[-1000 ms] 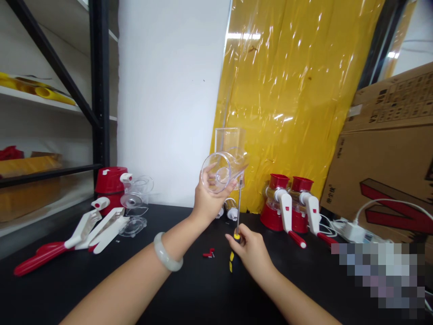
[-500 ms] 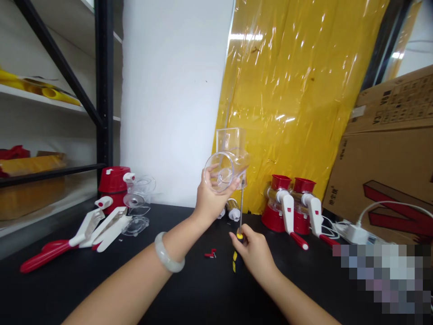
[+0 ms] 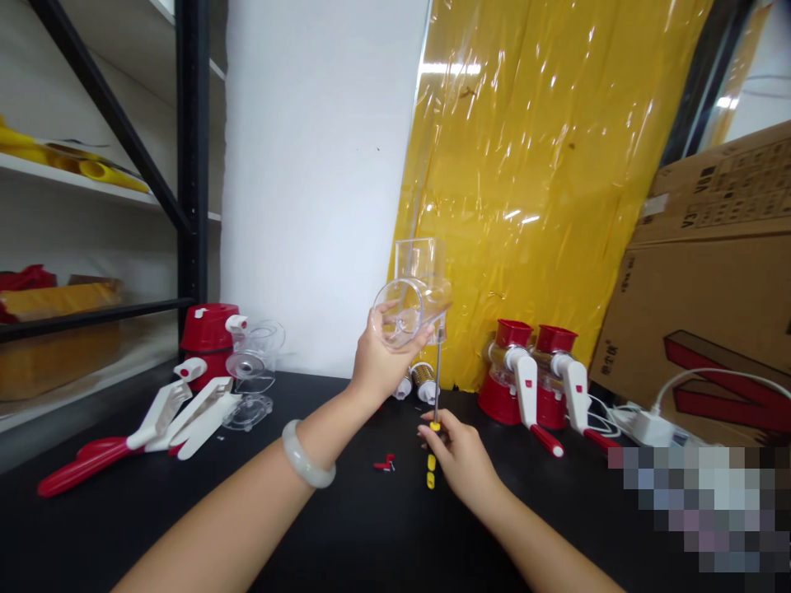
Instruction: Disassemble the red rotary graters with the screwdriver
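My left hand point(image 3: 389, 354) is closed round a clear plastic housing point(image 3: 432, 292), raised above the black table, its round opening facing me and its square chute upward. In my right hand point(image 3: 454, 445) is a screwdriver point(image 3: 438, 379) with a yellow and black handle, held upright. Its shaft reaches up to the lower right of the housing; the exact contact at the tip is too small to tell. Small red pieces point(image 3: 384, 464) with what look like screws lie on the table between my forearms. Metal drums point(image 3: 424, 382) with white ends sit behind my hands.
Two red and white crank machines point(image 3: 512, 371) stand at the back right, near a white charger point(image 3: 652, 428) with cables and a large cardboard box point(image 3: 698, 305). At left are red bases point(image 3: 208, 329), clear parts point(image 3: 253, 371), white handles point(image 3: 161, 416) and a shelf rack point(image 3: 193, 165).
Both hands have shifted slightly left with the housing and screwdriver. The screwdriver handle has turned, with its yellow patches showing differently.
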A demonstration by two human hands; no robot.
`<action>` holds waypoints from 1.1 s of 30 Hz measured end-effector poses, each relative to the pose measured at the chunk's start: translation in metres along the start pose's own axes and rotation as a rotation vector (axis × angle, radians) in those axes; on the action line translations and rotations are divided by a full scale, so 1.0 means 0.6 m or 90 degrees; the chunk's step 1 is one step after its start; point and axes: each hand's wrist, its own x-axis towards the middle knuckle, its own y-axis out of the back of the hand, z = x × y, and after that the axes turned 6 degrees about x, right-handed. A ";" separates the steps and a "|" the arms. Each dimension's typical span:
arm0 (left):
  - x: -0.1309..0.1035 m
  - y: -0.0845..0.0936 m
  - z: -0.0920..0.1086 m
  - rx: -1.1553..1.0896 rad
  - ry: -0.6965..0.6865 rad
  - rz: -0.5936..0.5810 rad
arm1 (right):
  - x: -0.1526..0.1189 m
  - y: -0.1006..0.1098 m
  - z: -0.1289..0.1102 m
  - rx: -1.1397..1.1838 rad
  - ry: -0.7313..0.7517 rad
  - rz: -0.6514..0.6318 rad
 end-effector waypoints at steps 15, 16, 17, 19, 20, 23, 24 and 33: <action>-0.001 0.003 -0.001 0.022 -0.008 0.008 | 0.025 0.064 0.018 0.338 -0.100 -0.352; -0.001 0.003 0.000 0.022 -0.008 0.007 | 0.026 0.059 0.022 0.330 -0.109 -0.327; -0.002 0.003 0.000 0.022 -0.008 0.003 | 0.026 0.053 0.024 0.314 -0.115 -0.297; -0.003 0.002 0.001 0.026 -0.013 -0.001 | 0.026 0.044 0.025 0.272 -0.118 -0.239; -0.003 0.001 0.000 0.030 -0.017 0.001 | 0.026 0.042 0.024 0.257 -0.115 -0.218; -0.003 0.000 -0.002 0.046 -0.029 0.007 | 0.024 0.047 0.019 0.274 -0.089 -0.216; -0.002 0.000 -0.002 0.050 -0.031 0.007 | 0.024 0.051 0.017 0.297 -0.079 -0.234; -0.002 0.001 -0.004 0.058 -0.025 0.008 | 0.026 0.049 0.026 0.256 -0.054 -0.157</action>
